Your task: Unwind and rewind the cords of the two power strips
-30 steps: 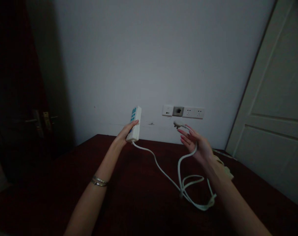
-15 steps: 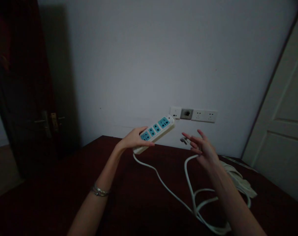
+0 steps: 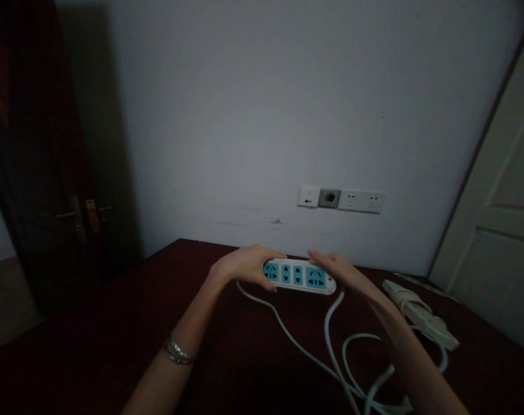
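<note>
My two hands at a power strip. My left hand (image 3: 248,265), thumb and fingers parted to the strip's width, clasps one end of the long white plastic power strip (image 3: 291,281) with turquoise socket panels, which spans the gap between both hands. My right hand (image 3: 339,268), partly curled, meets its other end; whether it grips, I cannot tell. The round white cord (image 3: 326,324) trails below it. Step, as I judge it: two-handed positioning; the next move calls for a level, steady hold. No brand or writing is legible
</note>
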